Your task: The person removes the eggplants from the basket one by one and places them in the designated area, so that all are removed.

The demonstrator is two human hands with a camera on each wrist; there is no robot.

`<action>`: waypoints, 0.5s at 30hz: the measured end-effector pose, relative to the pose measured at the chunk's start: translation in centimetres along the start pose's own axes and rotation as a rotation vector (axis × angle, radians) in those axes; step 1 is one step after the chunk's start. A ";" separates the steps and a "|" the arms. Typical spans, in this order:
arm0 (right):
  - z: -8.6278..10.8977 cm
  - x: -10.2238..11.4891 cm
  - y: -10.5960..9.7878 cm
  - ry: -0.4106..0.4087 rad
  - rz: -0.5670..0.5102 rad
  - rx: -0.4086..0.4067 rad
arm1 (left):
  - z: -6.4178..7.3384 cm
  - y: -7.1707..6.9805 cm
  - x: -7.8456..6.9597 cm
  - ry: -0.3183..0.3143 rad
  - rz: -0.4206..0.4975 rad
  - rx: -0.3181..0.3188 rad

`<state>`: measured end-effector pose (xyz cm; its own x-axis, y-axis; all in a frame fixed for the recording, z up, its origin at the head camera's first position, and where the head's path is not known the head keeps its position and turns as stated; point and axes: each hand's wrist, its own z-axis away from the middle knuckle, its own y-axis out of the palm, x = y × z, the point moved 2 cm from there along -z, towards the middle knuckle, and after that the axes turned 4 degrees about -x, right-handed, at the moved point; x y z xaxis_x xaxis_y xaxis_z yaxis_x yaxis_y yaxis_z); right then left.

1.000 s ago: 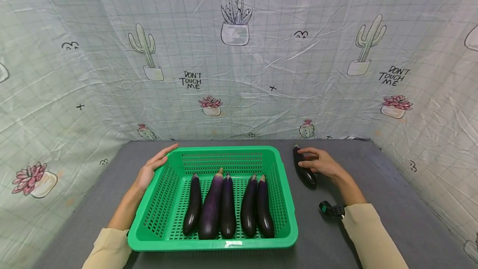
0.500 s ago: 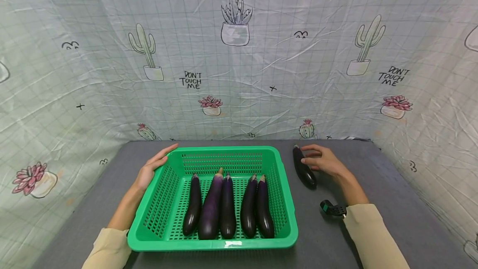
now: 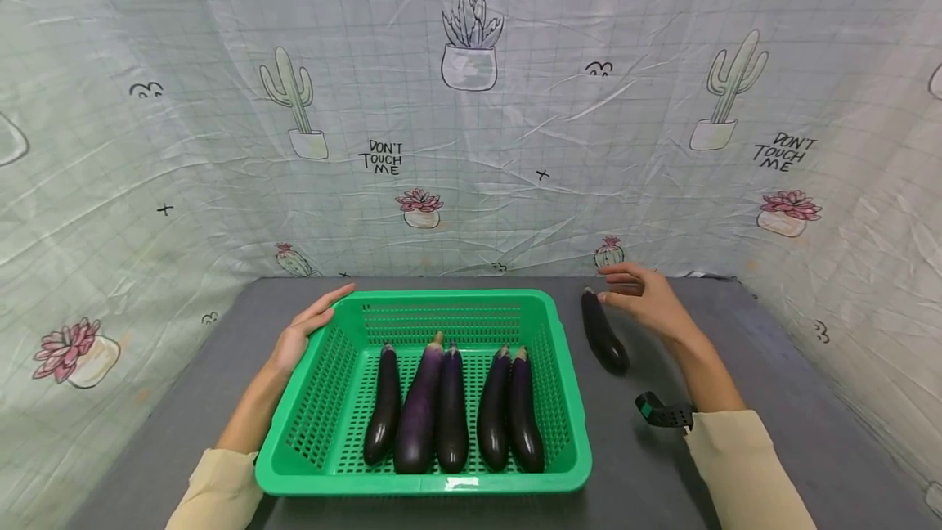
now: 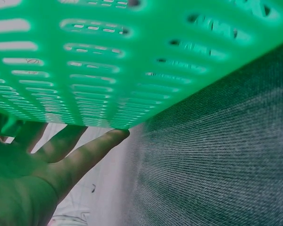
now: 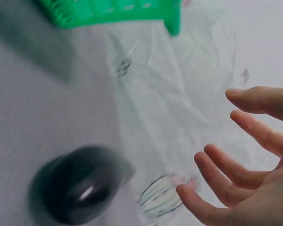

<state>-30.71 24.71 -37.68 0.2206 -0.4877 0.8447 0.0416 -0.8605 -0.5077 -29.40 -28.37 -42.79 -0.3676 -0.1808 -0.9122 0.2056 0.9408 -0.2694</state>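
A green plastic basket [image 3: 423, 482] stands on the grey table, with several eggplants [image 3: 384, 411] lying side by side in it, stems to the back. My left hand [image 3: 296, 339] rests against its back left side. In the left wrist view, straight fingers [image 4: 92, 153] touch the perforated outer wall; part of that hand is out of sight. To the right of the basket, a single eggplant [image 3: 605, 338] lies on the table. My right hand [image 3: 648, 301] is raised just right of its stem end, fingers spread and holding nothing; the right wrist view shows them apart from the eggplant.
A grey cloth-covered table [image 3: 736, 399] extends to both sides of the basket. A pale plastic sheet [image 3: 508, 137] printed with cacti hangs behind and at both sides. A black strap device [image 3: 662, 411] sits at my right wrist.
My right hand has let go of the lone eggplant and lifted up and slightly right, away from it. The eggplant stays on the table. My left hand and the basket have not moved.
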 end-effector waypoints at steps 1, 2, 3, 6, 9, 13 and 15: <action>0.2 0.6 0.0 -0.013 -0.003 -0.001 | 0.0 0.0 0.0 0.006 -0.001 0.000; 0.3 1.2 0.0 -0.027 -0.006 -0.001 | 0.0 0.0 0.0 0.011 -0.004 -0.002; 0.4 1.8 0.0 -0.041 -0.007 0.000 | 0.0 0.0 0.1 0.011 0.002 0.000; 0.7 3.5 0.2 -0.079 -0.010 0.008 | 0.0 -0.1 0.1 0.003 -0.009 -0.001; 0.9 5.3 0.4 -0.123 -0.007 0.033 | -0.2 -0.1 0.1 -0.007 -0.042 -0.010; 0.9 8.0 1.2 -0.190 0.023 0.086 | -0.3 0.0 0.2 -0.003 -0.055 -0.019; 0.7 9.3 1.9 -0.215 0.037 0.122 | -0.3 -0.1 0.2 0.004 -0.044 -0.015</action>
<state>-27.90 18.63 -30.86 0.4262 -0.4651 0.7759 0.1440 -0.8119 -0.5657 -29.73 -28.42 -42.90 -0.3798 -0.2209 -0.8983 0.1755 0.9362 -0.3044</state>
